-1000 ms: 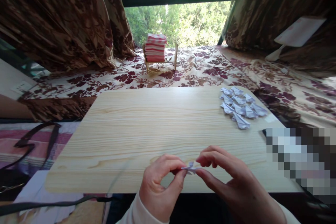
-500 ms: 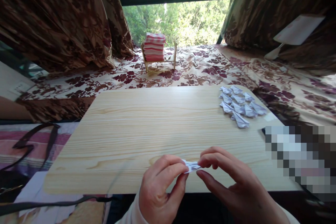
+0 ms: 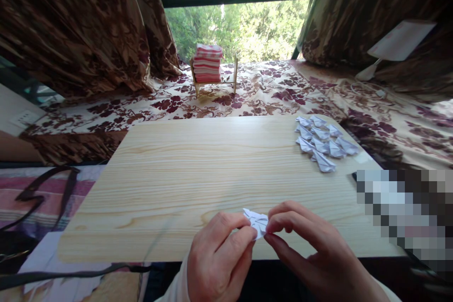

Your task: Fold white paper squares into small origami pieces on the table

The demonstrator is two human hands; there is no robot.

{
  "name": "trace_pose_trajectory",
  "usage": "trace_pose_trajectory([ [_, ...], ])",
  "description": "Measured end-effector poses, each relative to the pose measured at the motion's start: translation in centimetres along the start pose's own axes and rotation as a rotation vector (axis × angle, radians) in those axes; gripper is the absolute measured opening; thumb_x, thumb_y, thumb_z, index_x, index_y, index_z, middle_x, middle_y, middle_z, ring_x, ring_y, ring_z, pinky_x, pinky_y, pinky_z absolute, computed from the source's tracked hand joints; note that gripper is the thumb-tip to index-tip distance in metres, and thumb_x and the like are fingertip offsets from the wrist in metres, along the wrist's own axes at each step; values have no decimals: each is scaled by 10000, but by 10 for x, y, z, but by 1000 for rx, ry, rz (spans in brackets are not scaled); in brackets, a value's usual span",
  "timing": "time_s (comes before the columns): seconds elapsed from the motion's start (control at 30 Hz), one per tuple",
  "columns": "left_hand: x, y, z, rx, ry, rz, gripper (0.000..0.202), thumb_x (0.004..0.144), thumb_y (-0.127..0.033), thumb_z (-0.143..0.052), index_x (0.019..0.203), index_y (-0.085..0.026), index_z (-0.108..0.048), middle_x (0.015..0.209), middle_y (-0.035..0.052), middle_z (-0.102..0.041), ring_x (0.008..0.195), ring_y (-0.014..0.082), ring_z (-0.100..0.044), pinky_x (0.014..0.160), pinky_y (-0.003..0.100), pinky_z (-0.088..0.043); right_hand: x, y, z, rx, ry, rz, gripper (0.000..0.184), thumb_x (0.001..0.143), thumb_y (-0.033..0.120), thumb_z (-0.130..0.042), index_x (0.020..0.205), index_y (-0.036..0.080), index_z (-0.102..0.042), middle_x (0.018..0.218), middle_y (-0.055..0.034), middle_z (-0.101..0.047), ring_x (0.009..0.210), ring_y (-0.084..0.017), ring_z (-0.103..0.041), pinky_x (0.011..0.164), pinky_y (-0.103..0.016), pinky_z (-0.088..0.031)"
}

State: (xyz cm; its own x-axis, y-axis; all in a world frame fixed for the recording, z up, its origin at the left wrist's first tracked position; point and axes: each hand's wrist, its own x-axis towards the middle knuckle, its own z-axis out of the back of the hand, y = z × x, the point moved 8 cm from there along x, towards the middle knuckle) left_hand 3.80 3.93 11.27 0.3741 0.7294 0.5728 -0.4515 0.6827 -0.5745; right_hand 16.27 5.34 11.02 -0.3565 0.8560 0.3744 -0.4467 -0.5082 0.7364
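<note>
A small piece of folded white paper (image 3: 257, 222) with several creases is held just above the near edge of the wooden table (image 3: 184, 165). My left hand (image 3: 221, 252) pinches its left side, fingers closed with the thumb mostly hidden underneath. At its right edge, my right hand (image 3: 311, 240) pinches the paper between thumb and fingertips. Several folded white paper pieces (image 3: 322, 139) lie grouped at the table's far right corner.
A blurred-out flat object (image 3: 396, 217) lies along the table's right edge. Beyond the table, a small wooden rack (image 3: 235, 75) carries stacked pink-and-white cloths (image 3: 208, 63) on a floral cover. A white lamp (image 3: 401, 40) stands far right; a dark strap (image 3: 71, 273) crosses the lower left.
The folded paper has tilted so that more of its creased face shows. My left thumb has gone beneath it, and my right thumb and fingers have closed on its right edge.
</note>
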Motion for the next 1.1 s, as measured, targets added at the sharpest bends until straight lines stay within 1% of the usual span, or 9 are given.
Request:
trace_pose_trajectory([
  [0.37,0,1,0,0,22,28,219,802,-27,-522,966,-155,-591,929,76,-625,832,138,-597,717,225,-507,1,1,-5,24,47,6,123,839,99,-529,860,220,-541,815,-5,-603,737,-117,-580,645,-221,-478],
  [0.47,2,0,1,-26,2,29,220,788,-15,-535,951,-146,-602,908,79,-626,808,141,-597,694,227,-505,0,0,-4,19,39,11,127,836,105,-537,878,222,-560,808,-9,-601,725,-123,-576,628,-230,-474],
  [0.53,4,1,2,-85,-20,64,216,781,-8,-540,929,-147,-614,869,69,-626,778,132,-596,675,219,-502,-1,-2,-3,34,24,-3,124,832,110,-548,884,221,-567,808,-9,-601,730,-123,-574,637,-231,-471],
  [0.63,6,12,1,-211,-61,197,186,770,-41,-562,885,-170,-632,819,40,-622,746,121,-600,672,212,-504,-1,-9,-7,112,25,-80,97,841,131,-544,858,219,-580,767,4,-596,701,-110,-565,623,-216,-459],
  [0.7,2,25,-2,-277,-85,344,204,746,-70,-582,902,-189,-636,822,24,-629,714,115,-603,680,219,-511,-3,-17,-12,182,34,-171,81,860,176,-530,835,219,-595,741,11,-601,677,-108,-563,607,-212,-451],
  [0.8,-13,47,-16,-404,-25,616,241,735,-143,-597,968,-192,-638,814,21,-655,688,127,-611,671,242,-526,-6,-31,-19,278,66,-335,152,877,278,-514,785,210,-613,722,10,-614,676,-118,-566,616,-218,-448],
  [0.87,-24,56,-27,-522,42,760,194,753,-214,-599,934,-177,-659,787,30,-676,692,143,-621,658,247,-528,-9,-39,-24,359,97,-431,208,877,334,-508,762,198,-615,707,7,-612,672,-123,-563,621,-220,-451],
  [0.97,-30,59,-32,-622,33,866,153,753,-271,-608,804,-157,-695,733,33,-687,679,149,-619,646,235,-512,-12,-45,-31,454,129,-517,258,872,389,-504,770,179,-615,713,-9,-613,682,-132,-557,628,-226,-458],
  [1.1,-29,60,-30,-655,-27,930,166,730,-295,-627,728,-151,-710,671,22,-680,644,142,-602,616,219,-483,-12,-46,-35,445,148,-526,294,879,409,-484,749,178,-611,702,-9,-595,673,-124,-537,616,-216,-451],
])
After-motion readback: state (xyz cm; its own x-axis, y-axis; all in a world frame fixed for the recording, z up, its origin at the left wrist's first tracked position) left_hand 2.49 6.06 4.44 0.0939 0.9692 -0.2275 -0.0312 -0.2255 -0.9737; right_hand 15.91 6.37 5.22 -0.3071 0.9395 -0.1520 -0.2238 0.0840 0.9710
